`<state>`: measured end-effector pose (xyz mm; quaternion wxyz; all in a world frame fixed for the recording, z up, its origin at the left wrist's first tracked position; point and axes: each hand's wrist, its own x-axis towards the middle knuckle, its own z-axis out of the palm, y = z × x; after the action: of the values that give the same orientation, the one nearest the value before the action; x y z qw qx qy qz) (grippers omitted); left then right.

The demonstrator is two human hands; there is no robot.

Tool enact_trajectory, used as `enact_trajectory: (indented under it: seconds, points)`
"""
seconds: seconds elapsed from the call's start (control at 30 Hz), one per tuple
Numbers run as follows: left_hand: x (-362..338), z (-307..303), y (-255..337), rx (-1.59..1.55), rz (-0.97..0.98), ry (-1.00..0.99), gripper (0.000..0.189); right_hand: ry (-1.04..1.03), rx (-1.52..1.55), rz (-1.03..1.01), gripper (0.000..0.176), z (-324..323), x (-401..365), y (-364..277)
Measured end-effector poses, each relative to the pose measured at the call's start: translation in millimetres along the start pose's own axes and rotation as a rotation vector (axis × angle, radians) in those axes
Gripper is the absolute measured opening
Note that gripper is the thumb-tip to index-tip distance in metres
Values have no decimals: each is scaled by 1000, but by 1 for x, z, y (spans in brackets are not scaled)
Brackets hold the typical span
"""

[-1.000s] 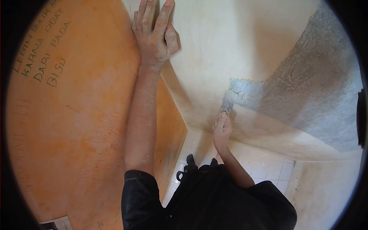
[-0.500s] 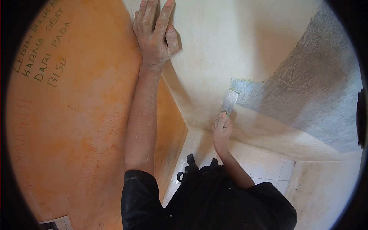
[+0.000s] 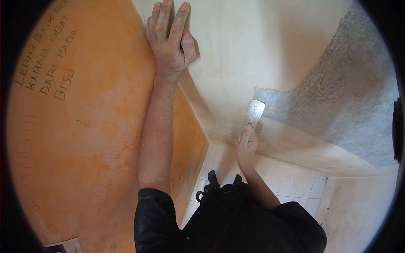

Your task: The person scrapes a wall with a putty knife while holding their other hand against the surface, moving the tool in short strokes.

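My left hand (image 3: 171, 42) lies against the cream wall (image 3: 228, 46) near its corner with the orange wall, fingers spread and dusty. Lower down, my right hand (image 3: 247, 145) is wrapped around the handle of a scraper (image 3: 256, 111). The scraper's metal blade points up the wall, its edge at the lower left end of a bare grey patch (image 3: 333, 92). That patch has a rough surface and a ragged border of cream paint. Fingers hide most of the scraper's handle.
The orange wall (image 3: 93, 126) on the left carries green handwriting and faint red marks. A piece of printed paper (image 3: 65, 246) shows at the bottom left. White floor tiles (image 3: 295, 187) lie below, and another pale wall (image 3: 358, 211) stands at lower right.
The scraper blade has shifted slightly right and down, and its face now catches more light. My left hand stays in place on the wall. The view has moved a little.
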<state>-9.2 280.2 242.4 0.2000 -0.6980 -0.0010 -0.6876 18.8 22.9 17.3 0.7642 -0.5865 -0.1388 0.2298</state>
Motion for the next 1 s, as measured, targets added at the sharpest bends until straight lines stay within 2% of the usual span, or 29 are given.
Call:
enact_trajectory:
  seconds: [0.07, 0.13, 0.17, 0.23, 0.33, 0.37, 0.43, 0.53, 0.67, 0.73, 0.77, 0.8, 0.87, 0.93, 1.0]
  points:
    - [-5, -4, 0, -4, 8, -1, 43, -1, -40, -56, 36, -4, -5, 11]
    - [-3, -1, -2, 5, -5, 14, 43, 14, -21, 95, 35, 3, -7, -6]
    - [-2, 0, 0, -5, -8, 10, 43, 25, -20, 99, 35, 4, -6, -19]
    - [0, -2, 1, -17, 4, 3, 43, -62, 50, -55, 35, 12, 4, -50]
    - [-1, -5, 3, 19, -16, -8, 44, 14, -37, -20, 36, 1, -1, -7]
    - [0, -5, 0, 29, -7, 1, 44, 4, -32, -31, 36, 2, 0, -7]
    - [-1, -5, 0, 3, -12, -6, 44, -17, 29, 127, 36, 8, -11, -31]
    - [-1, -4, 1, 0, -6, -7, 43, -17, -23, 51, 36, -5, -2, -16]
    - [-7, -2, -7, 23, -13, -36, 43, -46, -10, 78, 41, -2, -9, -31]
    - [-7, 1, -6, -22, -63, 14, 42, -17, 24, 128, 40, 4, -13, -40]
    - [-9, -2, -7, -19, -65, 12, 42, -20, 22, 130, 40, -2, -10, -28]
    - [-10, -6, -6, 15, -47, -27, 42, -13, -32, 101, 39, -15, -7, -6]
    - [-4, -5, -8, 58, -18, -46, 43, -16, -81, 49, 39, -14, 7, -8]
    - [-6, -6, -3, 45, -31, -53, 43, 78, -225, -272, 39, 2, 11, -42]
    - [-11, -6, -2, 10, -58, -31, 42, 75, -207, -247, 39, 5, 10, -64]
